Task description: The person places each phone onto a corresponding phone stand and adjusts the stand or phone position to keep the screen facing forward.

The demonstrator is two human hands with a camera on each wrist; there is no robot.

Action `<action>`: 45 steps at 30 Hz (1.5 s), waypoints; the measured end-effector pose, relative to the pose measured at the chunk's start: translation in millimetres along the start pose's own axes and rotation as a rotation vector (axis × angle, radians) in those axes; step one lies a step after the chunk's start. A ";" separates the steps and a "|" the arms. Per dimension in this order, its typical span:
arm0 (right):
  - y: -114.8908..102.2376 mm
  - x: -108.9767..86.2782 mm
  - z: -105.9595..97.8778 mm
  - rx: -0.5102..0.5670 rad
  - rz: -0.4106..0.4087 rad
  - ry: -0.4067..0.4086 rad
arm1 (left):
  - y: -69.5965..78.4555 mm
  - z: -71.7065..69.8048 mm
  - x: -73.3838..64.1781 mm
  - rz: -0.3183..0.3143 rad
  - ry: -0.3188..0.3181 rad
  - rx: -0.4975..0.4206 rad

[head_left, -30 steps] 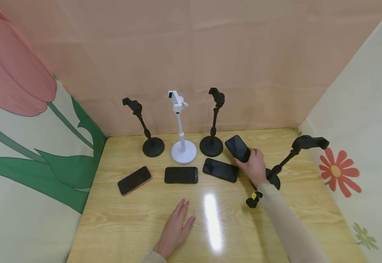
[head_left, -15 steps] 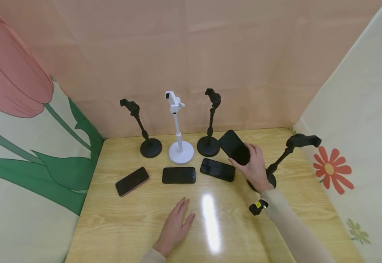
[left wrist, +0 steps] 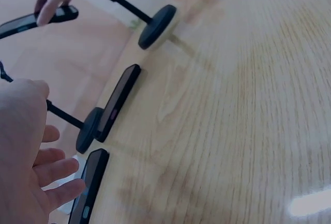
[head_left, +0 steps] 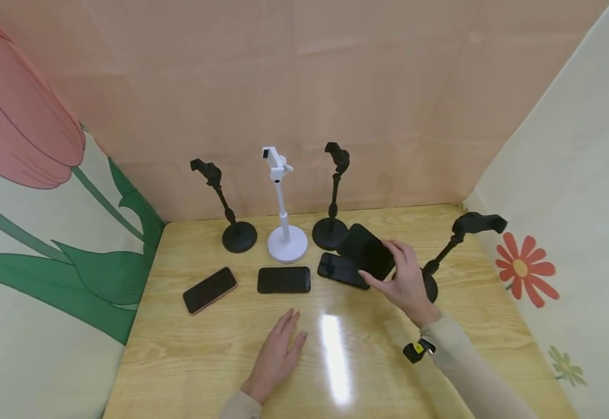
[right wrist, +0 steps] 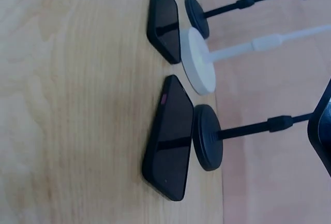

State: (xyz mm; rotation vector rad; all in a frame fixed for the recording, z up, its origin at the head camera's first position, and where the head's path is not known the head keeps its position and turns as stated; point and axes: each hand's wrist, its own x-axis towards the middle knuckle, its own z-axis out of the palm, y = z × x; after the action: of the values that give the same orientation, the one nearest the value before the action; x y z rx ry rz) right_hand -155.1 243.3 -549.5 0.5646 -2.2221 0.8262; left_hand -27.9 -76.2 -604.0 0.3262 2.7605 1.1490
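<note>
My right hand (head_left: 408, 285) pinches a black smartphone (head_left: 364, 249) by its edges, thumb on the near side and fingers on the far side. The left wrist view shows this held phone (left wrist: 23, 24) raised off the table; only a corner of the phone (right wrist: 323, 128) enters the right wrist view. Below and left of it, another smartphone (head_left: 337, 266) lies flat, partly covered in the head view. My left hand (head_left: 274, 356) holds nothing, its fingers extended and slightly spread over the front of the table. Nearest its fingertips is a flat black smartphone (head_left: 284, 280).
Another phone with a pinkish edge (head_left: 210, 291) lies at the left. Along the back stand a black phone stand (head_left: 239, 237), a white phone stand (head_left: 287, 244) and another black stand (head_left: 330, 234). One more black stand (head_left: 476, 223) leans up beside my right hand.
My right hand first lifted the phone up and left, then brought it lower and nearer, tilting it over the phone lying below. The left hand stays nearly in place.
</note>
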 end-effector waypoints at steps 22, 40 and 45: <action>-30.6 -44.9 1.4 0.111 -0.320 0.036 | 6.0 -8.0 9.2 0.048 0.011 -0.101; -50.6 -81.4 10.4 0.107 -0.419 -0.031 | 12.0 -6.5 13.7 0.113 -0.029 -0.237; -58.8 -89.5 12.3 0.126 -0.430 -0.063 | 15.3 -5.1 16.8 0.089 -0.094 -0.302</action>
State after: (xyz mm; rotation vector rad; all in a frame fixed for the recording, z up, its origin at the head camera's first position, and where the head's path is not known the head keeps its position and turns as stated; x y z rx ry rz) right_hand -66.2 207.1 -598.4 1.0959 -2.0027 0.7286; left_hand -42.9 -65.0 -590.1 0.4559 2.4655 1.5056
